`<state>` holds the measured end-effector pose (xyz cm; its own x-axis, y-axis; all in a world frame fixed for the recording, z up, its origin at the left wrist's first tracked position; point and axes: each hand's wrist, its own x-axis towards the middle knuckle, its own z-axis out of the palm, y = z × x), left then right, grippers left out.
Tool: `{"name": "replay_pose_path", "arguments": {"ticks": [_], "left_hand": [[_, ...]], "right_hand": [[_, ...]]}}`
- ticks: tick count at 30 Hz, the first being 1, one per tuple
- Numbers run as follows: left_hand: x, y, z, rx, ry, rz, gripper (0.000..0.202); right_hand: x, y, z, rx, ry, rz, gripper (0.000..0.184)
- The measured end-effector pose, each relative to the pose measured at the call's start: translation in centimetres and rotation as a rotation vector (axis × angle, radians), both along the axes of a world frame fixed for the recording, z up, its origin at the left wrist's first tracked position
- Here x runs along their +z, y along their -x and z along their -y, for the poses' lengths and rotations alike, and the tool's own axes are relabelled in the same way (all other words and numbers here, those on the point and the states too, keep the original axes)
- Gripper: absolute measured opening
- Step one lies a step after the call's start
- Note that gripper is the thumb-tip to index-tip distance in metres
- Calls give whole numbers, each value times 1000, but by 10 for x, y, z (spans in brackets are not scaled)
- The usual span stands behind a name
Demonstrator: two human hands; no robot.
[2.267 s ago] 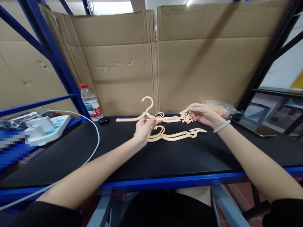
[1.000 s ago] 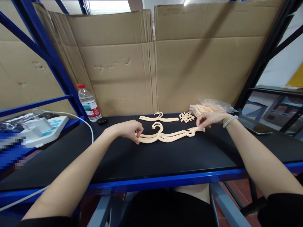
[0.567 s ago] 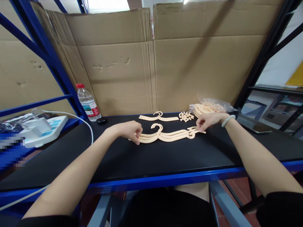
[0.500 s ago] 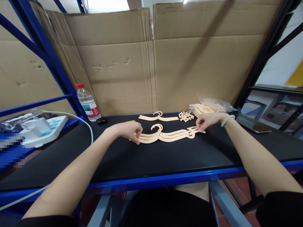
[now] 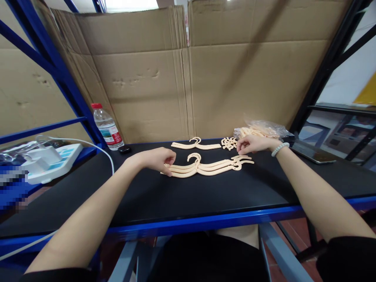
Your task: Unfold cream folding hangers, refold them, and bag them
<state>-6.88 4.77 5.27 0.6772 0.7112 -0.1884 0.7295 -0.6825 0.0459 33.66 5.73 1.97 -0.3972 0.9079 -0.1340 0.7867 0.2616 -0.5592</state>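
Observation:
A stack of cream plastic hangers (image 5: 211, 167) lies flat on the black shelf top (image 5: 205, 196). My left hand (image 5: 157, 158) is curled, and its fingertips pinch the stack's left end. My right hand (image 5: 254, 144), with a bead bracelet on the wrist, hovers just behind the stack's right end. Its fingers are bent together beside a small pile of cream clips (image 5: 228, 143); anything in them is hidden. One more cream hanger (image 5: 195, 145) lies behind the stack.
A clear plastic bag of cream parts (image 5: 264, 129) sits at the back right, with a tablet (image 5: 314, 155) further right. A water bottle (image 5: 103, 126), a small black object (image 5: 125, 149), a white device (image 5: 55, 160) and its cable (image 5: 110, 164) are on the left. Cardboard walls the back.
The raised hanger was laid onto the stack. Since then my right hand has left the stack's right end and moved back-left towards the clips. My left hand stays at the left end.

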Motion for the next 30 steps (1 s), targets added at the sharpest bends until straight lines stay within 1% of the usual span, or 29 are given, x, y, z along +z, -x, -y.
{"name": "replay_pose_path", "arguments": {"ticks": [3, 7, 9, 11, 14, 18, 21, 26, 30], "left_hand": [[0, -4, 5, -20, -20, 52, 41], [-8, -14, 10, -45, -30, 68, 60], [-14, -20, 12, -100, -43, 70, 63], [-18, -25, 13, -144, -60, 86, 60], [-19, -29, 15, -178, -78, 90, 48], [-17, -31, 19, -189, -77, 66, 36], [-15, -32, 20, -182, -76, 48, 35], [-17, -33, 20, -175, -77, 46, 32], [-22, -34, 17, -198, -94, 73, 32]], "right_hand": [[1, 12, 2, 58, -115, 14, 38], [1, 44, 14, 140, -307, 129, 43], [-3, 63, 20, 221, -389, 137, 47], [-7, 79, 26, 313, -429, 124, 50], [-12, 91, 29, 389, -424, 108, 49], [-12, 92, 30, 434, -376, 56, 54], [-11, 93, 31, 463, -392, 79, 57], [-13, 94, 30, 455, -408, 95, 43], [-13, 90, 27, 426, -368, 84, 40]]}}
